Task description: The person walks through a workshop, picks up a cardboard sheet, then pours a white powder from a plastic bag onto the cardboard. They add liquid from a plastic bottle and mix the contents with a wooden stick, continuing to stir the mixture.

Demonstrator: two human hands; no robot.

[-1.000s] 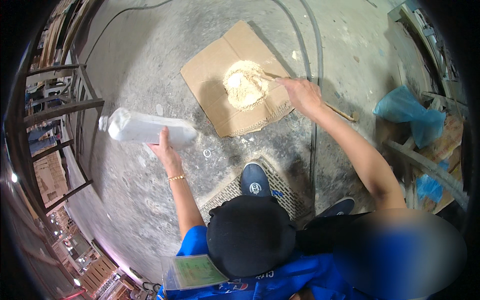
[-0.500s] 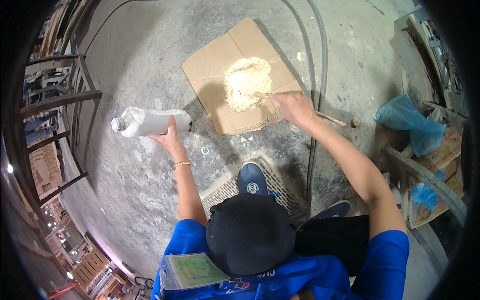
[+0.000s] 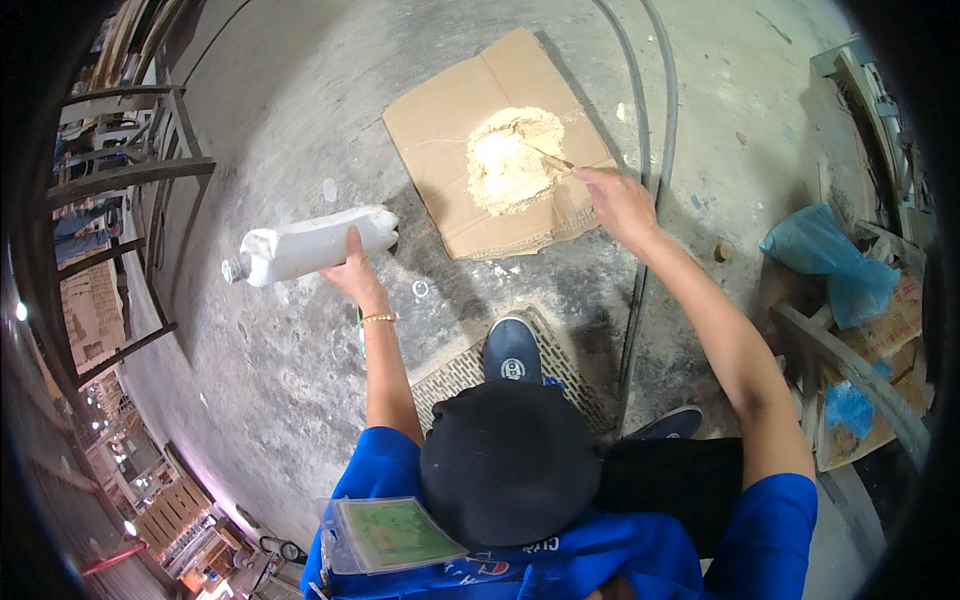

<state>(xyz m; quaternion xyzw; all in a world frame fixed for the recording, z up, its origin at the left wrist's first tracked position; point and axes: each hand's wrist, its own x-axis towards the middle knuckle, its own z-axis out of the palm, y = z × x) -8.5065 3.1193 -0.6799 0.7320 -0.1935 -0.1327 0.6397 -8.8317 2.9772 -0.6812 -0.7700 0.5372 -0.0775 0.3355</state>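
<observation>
Left of frame: 1 white bottle held sideways, neck pointing left; left hand grasps it, thumb on top, other fingers mostly hidden. Upper centre: pale powder mound on cardboard sheet, floor beneath. Thin stick slants across mound; stirring seems in hand. Right of centre: right hand, fingers pinching stick; next stroke would call for firm grip, tip kept low.

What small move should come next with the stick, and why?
Perhaps draw the stick through the powder from its whiter middle toward its yellower edge: the right hand holds the stick with its tip at the powder, the colour looks uneven, and the bottle in the left hand points its neck away from the cardboard.
</observation>
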